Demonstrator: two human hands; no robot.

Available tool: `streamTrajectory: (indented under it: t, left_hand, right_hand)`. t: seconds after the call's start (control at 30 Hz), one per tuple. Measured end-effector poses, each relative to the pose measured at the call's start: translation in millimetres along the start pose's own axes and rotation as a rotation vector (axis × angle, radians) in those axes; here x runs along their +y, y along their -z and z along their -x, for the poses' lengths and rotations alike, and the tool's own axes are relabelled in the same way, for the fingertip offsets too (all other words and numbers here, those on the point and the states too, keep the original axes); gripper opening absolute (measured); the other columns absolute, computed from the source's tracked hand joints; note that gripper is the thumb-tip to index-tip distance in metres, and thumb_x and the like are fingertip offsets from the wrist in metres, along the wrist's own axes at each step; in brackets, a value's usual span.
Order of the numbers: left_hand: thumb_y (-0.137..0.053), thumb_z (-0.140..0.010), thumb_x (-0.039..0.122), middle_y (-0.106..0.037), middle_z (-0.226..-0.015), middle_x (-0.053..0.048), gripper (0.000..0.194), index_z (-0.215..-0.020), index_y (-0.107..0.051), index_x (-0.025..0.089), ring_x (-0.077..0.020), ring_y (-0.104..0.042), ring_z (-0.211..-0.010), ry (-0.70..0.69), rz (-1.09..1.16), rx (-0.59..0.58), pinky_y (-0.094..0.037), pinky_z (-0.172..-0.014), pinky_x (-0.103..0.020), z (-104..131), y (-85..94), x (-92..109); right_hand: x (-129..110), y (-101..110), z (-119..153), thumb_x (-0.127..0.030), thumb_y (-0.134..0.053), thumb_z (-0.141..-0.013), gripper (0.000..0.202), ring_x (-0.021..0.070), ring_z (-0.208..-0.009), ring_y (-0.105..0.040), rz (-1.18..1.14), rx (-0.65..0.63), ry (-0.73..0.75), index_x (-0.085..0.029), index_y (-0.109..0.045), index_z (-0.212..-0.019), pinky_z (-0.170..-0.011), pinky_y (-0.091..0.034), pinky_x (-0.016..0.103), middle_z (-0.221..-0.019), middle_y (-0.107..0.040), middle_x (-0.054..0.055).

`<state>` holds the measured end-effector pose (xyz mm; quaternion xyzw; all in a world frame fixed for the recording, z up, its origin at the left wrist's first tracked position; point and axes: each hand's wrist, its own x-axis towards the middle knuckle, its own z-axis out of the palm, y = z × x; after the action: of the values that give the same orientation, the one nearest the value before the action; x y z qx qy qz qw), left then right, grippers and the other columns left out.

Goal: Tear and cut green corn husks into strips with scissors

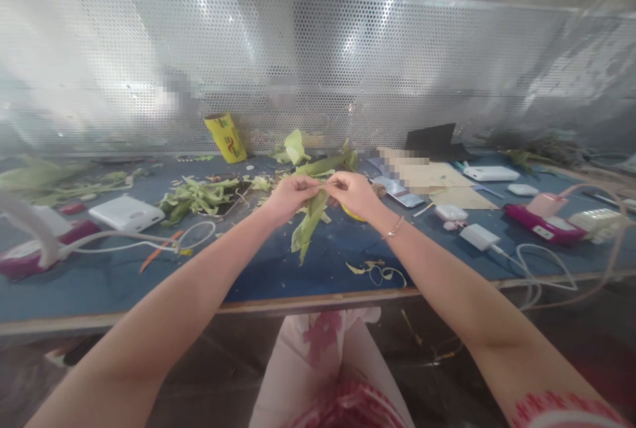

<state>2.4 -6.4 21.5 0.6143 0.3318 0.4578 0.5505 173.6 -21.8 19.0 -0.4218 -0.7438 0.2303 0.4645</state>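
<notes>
Pinching a leaf (309, 226) at its upper end, left hand (291, 197) and right hand (355, 195) almost tip to tip above the middle of the blue table (293, 285). Hanging down from the fingers toward the near edge, with a heap of strips (199, 197) to the left, more leaves (325, 165) just beyond, a phone (397, 192) to the right. Tilted farther back near a perforated screen (248, 57): a yellow tube (229, 140).

The blue tabletop (283, 282) carries a tilted yellow tube (230, 142) and a white power bank (126, 214) at left, curled peelings (356, 269) in front, and a smartphone (408, 199), charger (479, 237) and magenta power strip (544, 230) at right.
</notes>
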Motion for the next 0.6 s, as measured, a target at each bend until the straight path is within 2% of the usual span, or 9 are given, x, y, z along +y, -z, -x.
streamTrajectory:
  t: [0.13,0.33,0.47,0.6]
  left_hand:
    - [-0.072,-0.064,0.014,-0.065,-0.068,-0.001,0.018,-0.079,-0.063,0.012,-0.0104,-0.062,-0.063,0.035,0.043,-0.021,-0.049,-0.065,-0.026,1.4,-0.7,3.0]
    - [-0.072,-0.065,0.019,-0.063,-0.066,-0.001,0.017,-0.071,-0.059,0.011,-0.0106,-0.062,-0.063,0.094,0.100,-0.004,-0.050,-0.069,-0.029,3.2,-2.1,8.0]
    - [-0.072,-0.065,0.019,-0.063,-0.064,-0.001,0.017,-0.070,-0.058,0.012,-0.0114,-0.062,-0.060,0.117,0.119,-0.017,-0.051,-0.065,-0.028,2.2,-0.4,7.4]
    - [-0.072,-0.062,0.012,-0.063,-0.062,0.000,0.017,-0.068,-0.057,0.012,-0.0102,-0.062,-0.058,0.078,0.151,-0.007,-0.049,-0.060,-0.023,0.4,1.3,5.5]
  right_hand:
    - [0.6,0.0,-0.9,-0.029,-0.059,-0.076,0.011,0.0169,-0.057,-0.065,-0.086,0.007,-0.015,-0.019,-0.057,-0.075,-0.056,-0.054,0.030,-0.063,-0.065,0.002]
    - [1.0,2.9,-1.0,-0.027,-0.057,-0.077,0.008,0.0159,-0.059,-0.064,-0.013,-0.003,0.026,-0.019,-0.059,-0.078,-0.061,-0.054,0.031,-0.064,-0.065,0.002]
    - [2.2,4.2,-1.5,-0.027,-0.057,-0.078,0.009,0.0149,-0.061,-0.064,0.000,0.009,0.098,-0.019,-0.059,-0.077,-0.061,-0.053,0.029,-0.068,-0.065,0.002]
    - [1.9,5.8,-1.8,-0.027,-0.060,-0.075,0.009,0.0147,-0.061,-0.063,-0.022,-0.003,0.124,-0.018,-0.060,-0.075,-0.061,-0.052,0.029,-0.066,-0.063,0.001]
